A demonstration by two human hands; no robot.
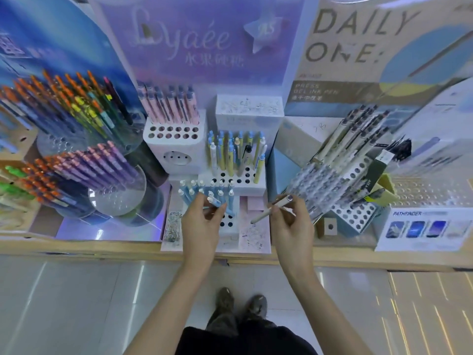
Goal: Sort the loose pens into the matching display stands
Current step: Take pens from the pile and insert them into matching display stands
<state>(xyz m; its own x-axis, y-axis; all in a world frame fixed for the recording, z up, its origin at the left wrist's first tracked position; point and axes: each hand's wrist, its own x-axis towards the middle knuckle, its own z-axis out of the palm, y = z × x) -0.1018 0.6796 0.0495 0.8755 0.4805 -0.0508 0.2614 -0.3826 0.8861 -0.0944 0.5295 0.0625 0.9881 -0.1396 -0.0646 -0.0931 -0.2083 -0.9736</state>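
Observation:
My left hand (202,221) pinches a light blue pen (215,201) with a white cap, just above the lowest step of the white tiered stand (256,189), where more blue pens (189,194) stand in holes. My right hand (290,219) grips a beige pen (272,208) with a dark cap end, tilted with its tip down to the left. It hovers between the white stand and a slanted stand of patterned grey pens (320,183). Beige pens of the same look (358,131) stand at the back right.
Yellow and blue pens (230,155) fill the middle step, pink pens (169,106) the top step. Round clear racks with orange and purple pens (84,165) stand at left. A wooden shelf edge (102,249) runs across below the displays. A perforated white tray (355,216) lies right.

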